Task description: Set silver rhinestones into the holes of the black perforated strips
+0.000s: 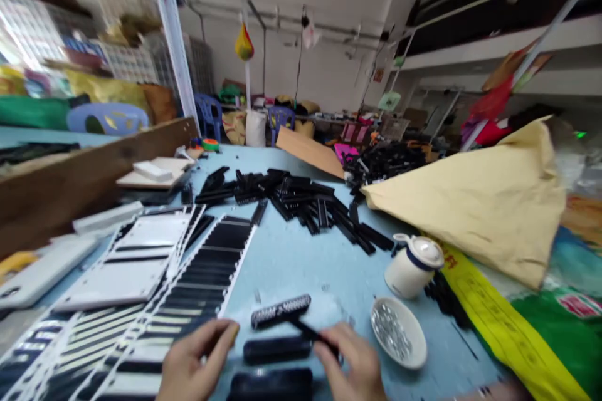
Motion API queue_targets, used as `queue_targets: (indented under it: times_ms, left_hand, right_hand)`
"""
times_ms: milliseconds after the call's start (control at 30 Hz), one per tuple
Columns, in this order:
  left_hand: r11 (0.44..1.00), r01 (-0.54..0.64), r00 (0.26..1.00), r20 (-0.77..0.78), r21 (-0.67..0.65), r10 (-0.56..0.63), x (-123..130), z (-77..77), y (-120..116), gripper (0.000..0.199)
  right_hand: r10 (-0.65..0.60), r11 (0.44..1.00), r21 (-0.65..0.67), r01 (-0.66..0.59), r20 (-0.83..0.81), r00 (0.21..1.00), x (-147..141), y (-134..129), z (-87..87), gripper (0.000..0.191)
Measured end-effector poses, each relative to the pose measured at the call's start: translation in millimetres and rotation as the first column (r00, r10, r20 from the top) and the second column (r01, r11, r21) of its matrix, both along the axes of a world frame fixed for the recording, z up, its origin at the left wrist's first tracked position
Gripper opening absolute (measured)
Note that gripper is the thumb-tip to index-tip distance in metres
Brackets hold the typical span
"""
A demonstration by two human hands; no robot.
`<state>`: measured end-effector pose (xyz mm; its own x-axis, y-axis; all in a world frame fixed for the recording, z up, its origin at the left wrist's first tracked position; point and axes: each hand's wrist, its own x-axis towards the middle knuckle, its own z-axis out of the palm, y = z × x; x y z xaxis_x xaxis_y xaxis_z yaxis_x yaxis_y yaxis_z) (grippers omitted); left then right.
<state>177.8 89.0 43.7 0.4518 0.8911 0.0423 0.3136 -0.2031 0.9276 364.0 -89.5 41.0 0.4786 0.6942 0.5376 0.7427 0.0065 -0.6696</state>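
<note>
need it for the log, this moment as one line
left hand: beside black piece, contents unclear | right hand: holding thin black tool, tip near speckled bar | right side: white dish, lidded cup

the left hand [200,357] and right hand [350,360] both reach forward, closed in pinch grips.

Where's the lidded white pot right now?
In the head view, the lidded white pot stands right of centre on the blue tabletop, just behind the oval white dish.
</note>
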Motion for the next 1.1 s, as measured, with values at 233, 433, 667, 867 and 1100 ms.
queue_targets:
  times_ms: [233,433,667,867,1100]
  left_hand:
    - [0.938,0.235,0.961,-0.203,0.255,-0.186,7.9,-21.1,-3.7,0.024]
    - [0.916,0.323,0.928,-0.268,0.236,-0.258,4.1,-32.3,0.7,0.024]
    - [0.970,0.183,0.967,-0.207,0.163,-0.148,27.0,-29.9,24.6,0.035]
    - [0.958,0.280,0.947,-0.183,0.060,-0.265,33.2,-27.2,26.0,0.026]
    - [0.957,0.279,0.955,-0.083,-0.081,-0.286,24.3,-28.3,28.8,0.027]
  right_hand:
    - [0.075,0.975,-0.175,-0.138,-0.326,0.942,10.3,20.0,-15.8,0.012]
    - [0.156,0.940,-0.263,-0.216,-0.232,0.960,2.9,11.0,-23.9,0.010]
    - [0.194,0.978,-0.080,-0.193,-0.002,0.981,45.1,48.5,-16.3,0.017]
    - [0.367,0.900,-0.262,-0.349,0.020,0.930,52.4,60.4,-28.8,0.018]
    - [0.370,0.894,-0.303,-0.331,0.080,0.925,44.4,49.1,-28.8,0.021]
